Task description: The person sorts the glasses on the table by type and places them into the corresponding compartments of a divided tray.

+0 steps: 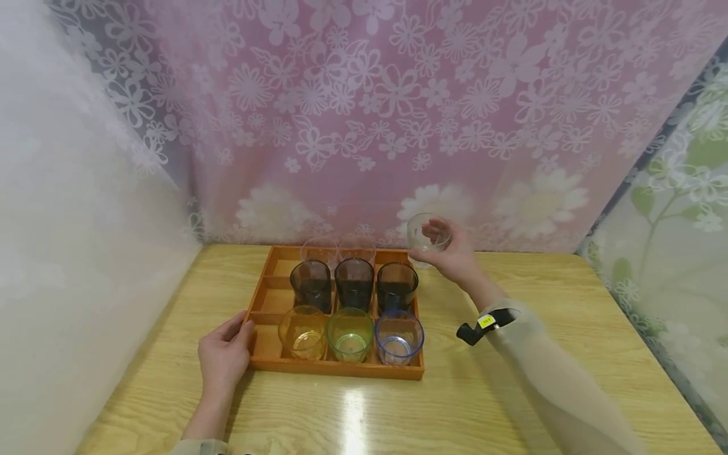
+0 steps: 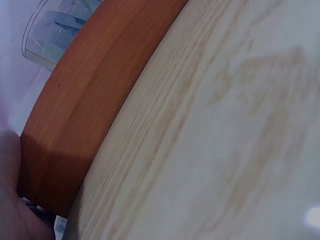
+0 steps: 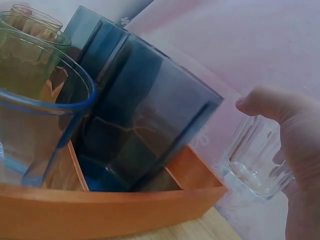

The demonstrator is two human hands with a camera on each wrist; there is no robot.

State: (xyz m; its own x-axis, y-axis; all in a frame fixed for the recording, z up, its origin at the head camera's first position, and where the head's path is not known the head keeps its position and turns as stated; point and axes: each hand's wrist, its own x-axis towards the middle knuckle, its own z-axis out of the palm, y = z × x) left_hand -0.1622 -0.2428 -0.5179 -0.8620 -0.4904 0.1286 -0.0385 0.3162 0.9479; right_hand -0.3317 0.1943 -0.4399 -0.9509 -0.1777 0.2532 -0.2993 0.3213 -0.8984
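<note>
My right hand (image 1: pixel 455 256) holds a clear drinking glass (image 1: pixel 426 234) up behind the tray's right back corner. In the right wrist view, thumb and fingers wrap that faceted clear glass (image 3: pixel 255 160), which hangs apart from the tray. My left hand (image 1: pixel 224 354) grips the left edge of a divided wooden tray (image 1: pixel 335 368). Its front row bears a yellow glass (image 1: pixel 301 332), a green glass (image 1: pixel 349 335) and a blue-rimmed glass (image 1: pixel 399 338). Behind them are dark glasses (image 1: pixel 354 284). Two clear glasses (image 1: pixel 320 251) stand at the back, partly hidden.
The tray rests on a light wood-grain table (image 1: pixel 540 303), its back close to a pink floral curtain (image 1: pixel 364 126). A pale sheet (image 1: pixel 85 221) hangs at the left, a green-leafed floral one (image 1: pixel 671 253) at the right. A black wrist device (image 1: pixel 483 325) sits on my right forearm.
</note>
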